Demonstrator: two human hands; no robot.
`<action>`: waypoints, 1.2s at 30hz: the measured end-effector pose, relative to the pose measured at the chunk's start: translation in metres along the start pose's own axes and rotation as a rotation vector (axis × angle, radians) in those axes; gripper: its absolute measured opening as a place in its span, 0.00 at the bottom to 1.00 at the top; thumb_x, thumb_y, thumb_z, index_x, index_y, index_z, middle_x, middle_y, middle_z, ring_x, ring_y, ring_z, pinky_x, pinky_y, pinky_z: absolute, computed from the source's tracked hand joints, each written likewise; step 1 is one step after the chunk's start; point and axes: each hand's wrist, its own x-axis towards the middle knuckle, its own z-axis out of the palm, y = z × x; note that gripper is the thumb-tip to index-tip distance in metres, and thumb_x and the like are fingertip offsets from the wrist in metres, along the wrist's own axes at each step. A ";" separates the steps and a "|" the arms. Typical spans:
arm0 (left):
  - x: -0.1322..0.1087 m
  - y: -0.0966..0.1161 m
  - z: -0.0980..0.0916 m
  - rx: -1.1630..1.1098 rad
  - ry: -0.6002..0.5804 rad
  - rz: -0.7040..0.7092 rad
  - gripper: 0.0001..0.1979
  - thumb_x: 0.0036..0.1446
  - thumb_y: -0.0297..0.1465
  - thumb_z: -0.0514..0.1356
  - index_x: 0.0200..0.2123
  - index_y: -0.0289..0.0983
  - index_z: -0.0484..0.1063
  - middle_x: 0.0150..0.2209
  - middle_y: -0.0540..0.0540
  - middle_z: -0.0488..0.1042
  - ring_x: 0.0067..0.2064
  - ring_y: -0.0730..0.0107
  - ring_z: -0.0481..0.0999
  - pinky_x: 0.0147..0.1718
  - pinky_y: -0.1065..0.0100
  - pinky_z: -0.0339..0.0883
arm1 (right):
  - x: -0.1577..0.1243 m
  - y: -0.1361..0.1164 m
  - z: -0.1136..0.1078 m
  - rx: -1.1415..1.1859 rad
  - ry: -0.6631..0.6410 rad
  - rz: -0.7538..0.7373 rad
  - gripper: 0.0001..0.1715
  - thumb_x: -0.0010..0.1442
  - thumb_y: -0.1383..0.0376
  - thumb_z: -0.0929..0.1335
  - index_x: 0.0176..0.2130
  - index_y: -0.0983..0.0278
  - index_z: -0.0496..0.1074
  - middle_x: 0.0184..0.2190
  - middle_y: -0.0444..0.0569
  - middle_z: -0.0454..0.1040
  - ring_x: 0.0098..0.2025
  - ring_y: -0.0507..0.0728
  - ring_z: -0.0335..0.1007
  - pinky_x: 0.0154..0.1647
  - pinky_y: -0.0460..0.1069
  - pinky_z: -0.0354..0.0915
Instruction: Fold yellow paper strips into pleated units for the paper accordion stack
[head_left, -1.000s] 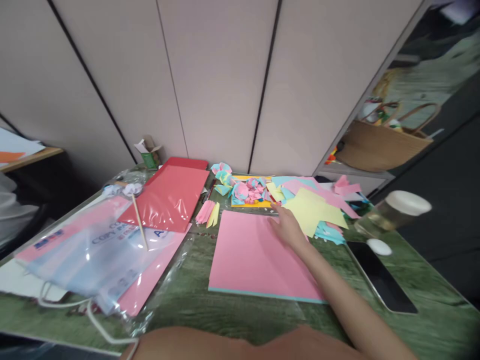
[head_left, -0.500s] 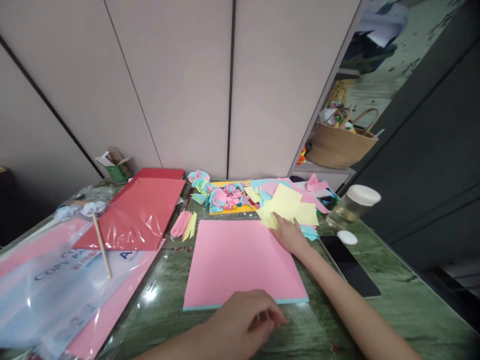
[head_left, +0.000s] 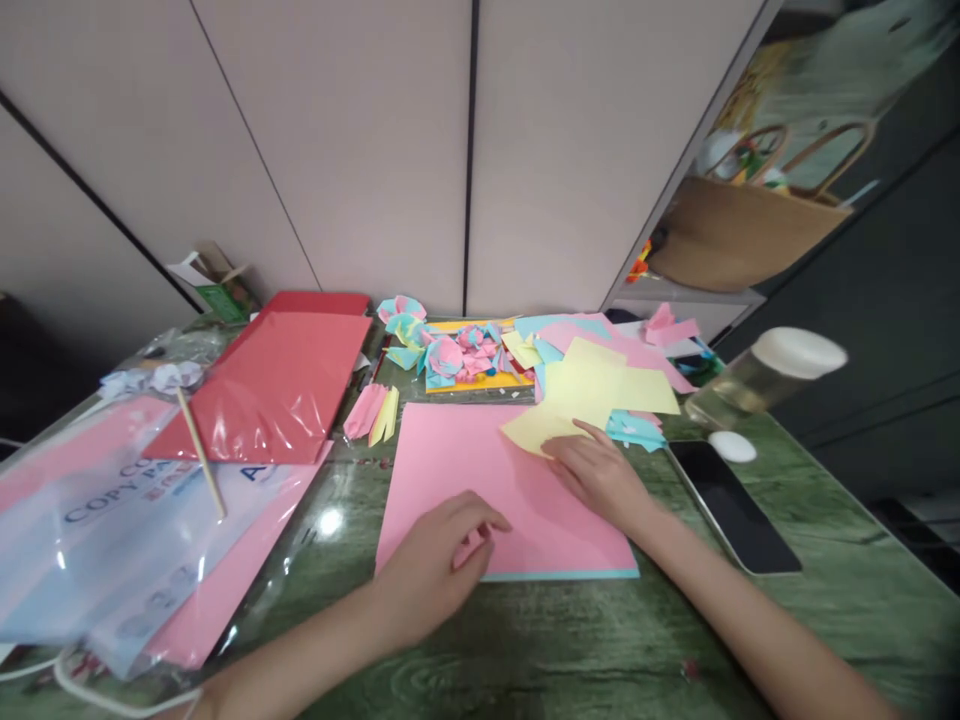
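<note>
Left hand [head_left: 439,560] half-curled, empty, over pink paper [head_left: 457,455] | right hand [head_left: 600,480], fingers gently bent, touches yellow paper [head_left: 577,400], pinch unclear | yellow overlaps pink's far edge | light, flat touch should prevent creases

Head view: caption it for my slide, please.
Right hand at yellow paper, left hand over pink paper, on a green tabletop.

My craft corner (home or office, I can't tell), green table [head_left: 570,640], coloured paper [head_left: 592,385], paper flowers [head_left: 474,352], shelved basket [head_left: 742,230]
</note>
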 end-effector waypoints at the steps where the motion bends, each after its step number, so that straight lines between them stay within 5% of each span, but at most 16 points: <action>1: 0.002 -0.006 0.000 0.042 0.027 0.020 0.14 0.55 0.21 0.50 0.42 0.39 0.65 0.40 0.47 0.68 0.42 0.71 0.68 0.42 0.67 0.63 | -0.005 -0.007 -0.002 0.043 -0.012 -0.036 0.14 0.61 0.68 0.59 0.43 0.61 0.69 0.42 0.47 0.75 0.48 0.51 0.67 0.61 0.55 0.49; 5: 0.009 -0.023 0.004 0.280 0.117 0.101 0.19 0.53 0.25 0.55 0.49 0.40 0.61 0.51 0.41 0.61 0.54 0.62 0.60 0.51 0.56 0.58 | -0.020 -0.026 -0.009 0.353 -0.002 -0.171 0.13 0.58 0.71 0.61 0.42 0.60 0.69 0.43 0.47 0.75 0.51 0.52 0.66 0.59 0.56 0.53; 10: 0.003 -0.034 0.016 0.447 0.000 0.141 0.19 0.52 0.35 0.60 0.46 0.38 0.63 0.48 0.41 0.66 0.49 0.58 0.64 0.45 0.55 0.63 | -0.023 -0.030 -0.010 0.601 -0.137 -0.104 0.16 0.55 0.74 0.61 0.41 0.59 0.68 0.43 0.47 0.74 0.55 0.54 0.61 0.59 0.60 0.52; 13: -0.001 -0.040 0.022 0.517 -0.012 0.197 0.08 0.56 0.30 0.56 0.40 0.36 0.66 0.42 0.43 0.71 0.43 0.62 0.68 0.40 0.58 0.64 | -0.025 -0.029 -0.010 0.573 -0.230 -0.088 0.17 0.55 0.74 0.61 0.43 0.59 0.66 0.49 0.48 0.71 0.57 0.53 0.59 0.61 0.62 0.48; 17: -0.001 -0.045 0.024 0.514 -0.007 0.247 0.08 0.56 0.22 0.52 0.39 0.34 0.67 0.38 0.45 0.73 0.40 0.65 0.70 0.39 0.62 0.65 | -0.027 -0.031 -0.010 0.537 -0.284 -0.042 0.20 0.54 0.72 0.62 0.48 0.60 0.64 0.50 0.50 0.69 0.56 0.54 0.60 0.61 0.61 0.47; 25: 0.010 -0.051 0.010 0.206 0.038 -0.054 0.05 0.59 0.26 0.51 0.38 0.38 0.65 0.29 0.51 0.72 0.29 0.74 0.71 0.28 0.72 0.67 | -0.020 -0.035 -0.005 0.521 -0.184 0.097 0.15 0.56 0.68 0.65 0.45 0.60 0.67 0.41 0.47 0.74 0.52 0.57 0.62 0.57 0.58 0.56; 27: 0.009 -0.052 0.012 0.269 0.091 -0.023 0.08 0.58 0.25 0.52 0.41 0.37 0.65 0.34 0.47 0.74 0.35 0.72 0.73 0.32 0.70 0.69 | -0.018 -0.037 -0.003 0.534 -0.172 0.172 0.12 0.56 0.68 0.65 0.42 0.60 0.68 0.40 0.47 0.73 0.50 0.57 0.62 0.52 0.56 0.60; 30: 0.004 -0.047 0.024 0.509 0.220 0.249 0.13 0.57 0.24 0.51 0.45 0.36 0.67 0.43 0.44 0.73 0.51 0.61 0.67 0.44 0.62 0.67 | -0.016 -0.039 0.000 0.537 -0.184 0.256 0.07 0.56 0.68 0.64 0.37 0.60 0.68 0.40 0.48 0.70 0.48 0.58 0.61 0.47 0.54 0.63; 33: 0.000 -0.037 0.040 0.663 0.275 0.437 0.14 0.60 0.26 0.47 0.41 0.40 0.71 0.46 0.51 0.72 0.54 0.69 0.64 0.53 0.67 0.59 | -0.016 -0.040 0.001 0.538 -0.196 0.290 0.05 0.56 0.68 0.64 0.36 0.61 0.67 0.40 0.50 0.69 0.47 0.58 0.61 0.46 0.54 0.62; 36: 0.001 -0.032 0.045 0.806 0.093 0.415 0.15 0.60 0.34 0.50 0.44 0.37 0.71 0.49 0.50 0.70 0.54 0.67 0.63 0.59 0.64 0.49 | -0.016 -0.041 0.000 0.526 -0.197 0.319 0.05 0.57 0.68 0.64 0.37 0.61 0.67 0.41 0.50 0.68 0.47 0.58 0.60 0.45 0.54 0.63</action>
